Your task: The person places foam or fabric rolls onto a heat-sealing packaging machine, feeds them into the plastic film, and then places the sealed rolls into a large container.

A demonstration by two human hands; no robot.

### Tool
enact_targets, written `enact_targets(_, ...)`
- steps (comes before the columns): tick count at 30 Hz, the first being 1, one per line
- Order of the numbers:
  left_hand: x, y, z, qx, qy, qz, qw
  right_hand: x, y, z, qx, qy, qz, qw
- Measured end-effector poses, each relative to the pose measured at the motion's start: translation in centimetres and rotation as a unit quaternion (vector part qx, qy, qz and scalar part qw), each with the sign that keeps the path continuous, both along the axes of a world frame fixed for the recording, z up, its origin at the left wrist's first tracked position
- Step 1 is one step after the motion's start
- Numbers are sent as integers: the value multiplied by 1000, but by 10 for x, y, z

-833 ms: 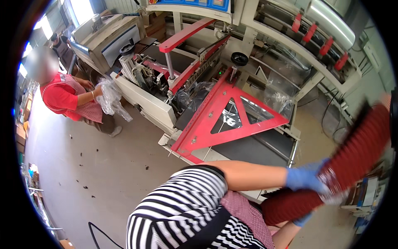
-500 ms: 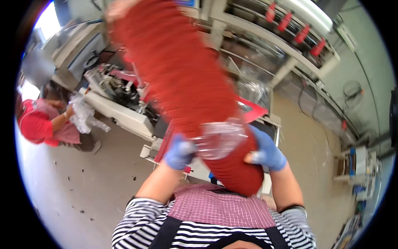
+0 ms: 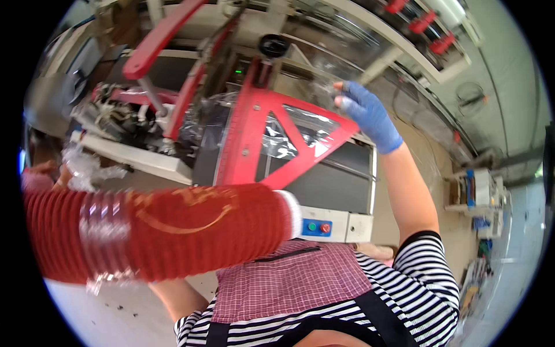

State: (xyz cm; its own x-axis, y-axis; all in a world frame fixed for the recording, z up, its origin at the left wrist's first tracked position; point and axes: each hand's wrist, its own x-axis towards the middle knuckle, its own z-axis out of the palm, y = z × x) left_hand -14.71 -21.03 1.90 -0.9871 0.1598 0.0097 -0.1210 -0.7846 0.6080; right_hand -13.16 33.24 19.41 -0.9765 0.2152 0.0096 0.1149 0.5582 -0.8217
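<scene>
A long ribbed red cylinder (image 3: pixel 191 248) lies sideways across the lower left. It has a clear plastic band (image 3: pixel 107 231), gold marks and a white end. My left forearm (image 3: pixel 179 298) runs up behind it, and the cylinder hides my left hand. My right hand (image 3: pixel 370 118), in a blue glove with bare fingertips, is raised with fingers apart and nothing visible between them. Just beside it is the right corner of a red triangular frame (image 3: pixel 244 130) on the machine. Clear plastic film (image 3: pixel 280 139) shows through the frame's openings.
A panel with a green and a red button (image 3: pixel 317 227) sits at the machine's near edge. Red arms (image 3: pixel 165 40) rise at the left, and a black knob (image 3: pixel 273 45) stands behind the frame. A person's hand (image 3: pixel 60 173) is near crumpled clear plastic (image 3: pixel 87 168) at far left.
The red cylinder has swung from upright in front of me to lying sideways at the left. My right hand has let go of it and moved up beside the red frame.
</scene>
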Motion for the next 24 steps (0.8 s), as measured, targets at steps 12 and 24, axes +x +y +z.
enact_targets(12, 30, 277, 114, 65, 82, -189, 976, 47, -32, 37, -264, -23, 245, 933)
enact_targets(24, 128, 461, 154, -51, 282, -391, 875, 293, 95, -14, -492, 11, -179, 852)
